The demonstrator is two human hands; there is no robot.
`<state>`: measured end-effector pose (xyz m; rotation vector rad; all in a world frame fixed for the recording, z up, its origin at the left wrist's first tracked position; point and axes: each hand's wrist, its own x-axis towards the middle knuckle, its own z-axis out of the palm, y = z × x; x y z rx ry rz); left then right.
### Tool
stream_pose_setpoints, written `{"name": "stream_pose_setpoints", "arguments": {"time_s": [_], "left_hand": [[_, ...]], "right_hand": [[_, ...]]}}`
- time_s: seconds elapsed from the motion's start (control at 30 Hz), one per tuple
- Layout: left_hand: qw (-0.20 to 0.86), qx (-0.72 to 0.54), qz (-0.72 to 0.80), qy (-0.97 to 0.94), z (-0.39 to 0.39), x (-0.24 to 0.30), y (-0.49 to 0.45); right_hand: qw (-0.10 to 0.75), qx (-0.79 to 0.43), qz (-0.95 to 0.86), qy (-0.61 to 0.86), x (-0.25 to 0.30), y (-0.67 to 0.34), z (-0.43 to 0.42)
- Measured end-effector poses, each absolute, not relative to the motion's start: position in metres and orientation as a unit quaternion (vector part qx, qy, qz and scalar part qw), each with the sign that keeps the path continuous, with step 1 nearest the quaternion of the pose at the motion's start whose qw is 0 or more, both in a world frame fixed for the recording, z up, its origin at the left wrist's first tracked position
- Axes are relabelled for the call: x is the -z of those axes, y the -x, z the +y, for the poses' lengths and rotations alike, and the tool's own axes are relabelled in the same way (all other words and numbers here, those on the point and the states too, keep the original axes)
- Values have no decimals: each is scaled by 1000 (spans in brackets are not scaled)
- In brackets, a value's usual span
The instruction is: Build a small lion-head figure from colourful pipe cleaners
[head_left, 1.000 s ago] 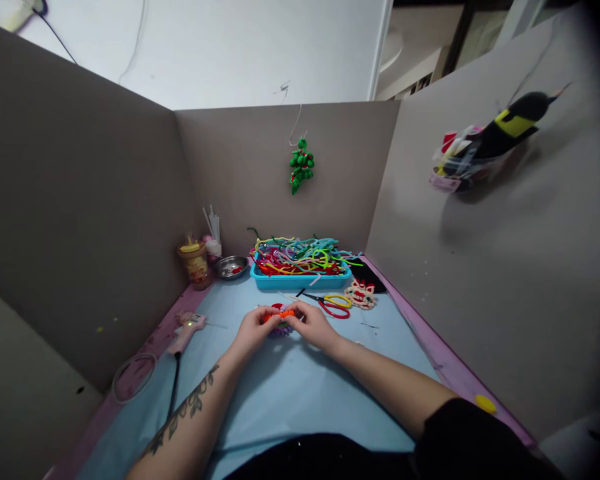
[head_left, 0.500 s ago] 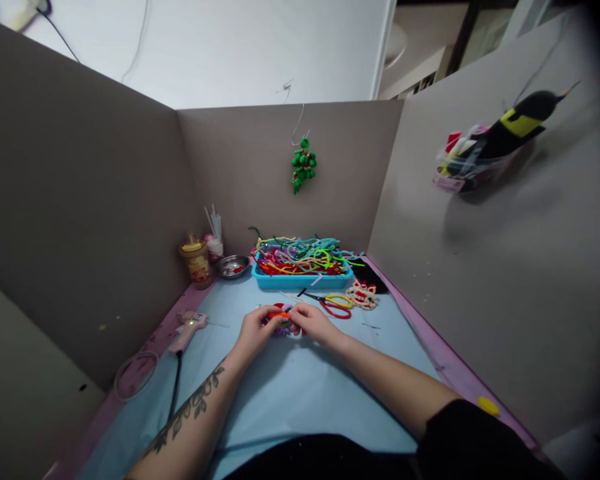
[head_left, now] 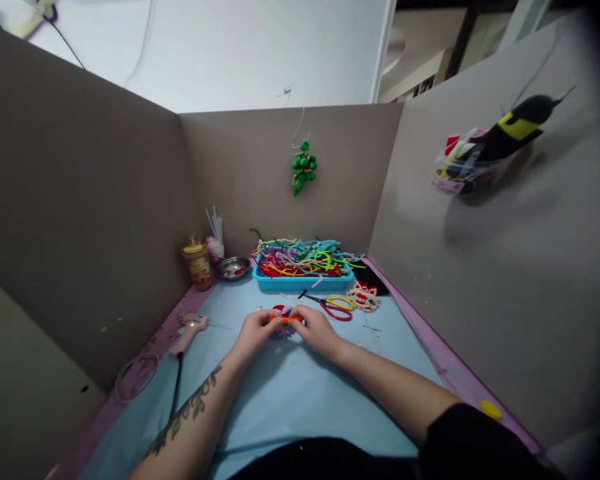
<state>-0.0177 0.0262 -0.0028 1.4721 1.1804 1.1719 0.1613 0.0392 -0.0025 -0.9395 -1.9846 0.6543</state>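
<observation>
My left hand and my right hand meet over the light blue mat, fingers pinched together. Between them they hold a small craft piece with an orange pipe cleaner across the top and red and purple parts under it. Most of the piece is hidden by my fingers. Scissors with red and yellow handles lie just beyond my right hand.
A blue tray full of coloured pipe cleaners stands at the back. Left of it are a steel bowl and a jar. A pink glue gun lies at the left edge. Grey partition walls enclose the desk; a green ornament hangs on the back one.
Both hands stay pinched on the craft piece and have shifted slightly, with small finger movements on the orange pipe cleaner. Nothing else has moved.
</observation>
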Motion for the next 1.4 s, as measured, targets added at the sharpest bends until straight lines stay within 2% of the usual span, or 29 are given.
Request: {"name": "stream_pose_setpoints", "arguments": {"time_s": [0.1,0.23,0.4,0.6,0.73,0.93,1.1,1.4], "left_hand": [[465,-471,472,-583,26,3,17],[460,-476,473,-581,26,0,17],[396,-491,474,-615,24,1,17],[335,-474,479,-659,22,2,16],[314,-474,478,-670,21,0,16],[331,-470,482,-661,22,0,16],[392,-459,483,-634,23,0,15],[435,-452,479,-614,23,-2,16]], "right_hand": [[409,-185,-819,357,1,-163,35],[419,-184,-811,366,3,-162,36],[420,-283,-777,373,6,-159,41],[352,-444,-728,386,7,-155,44],[362,-461,-711,389,6,-156,46],[386,-427,-711,403,2,-157,43],[416,-360,-730,407,0,-158,41],[404,-215,-807,374,2,-161,39]]}}
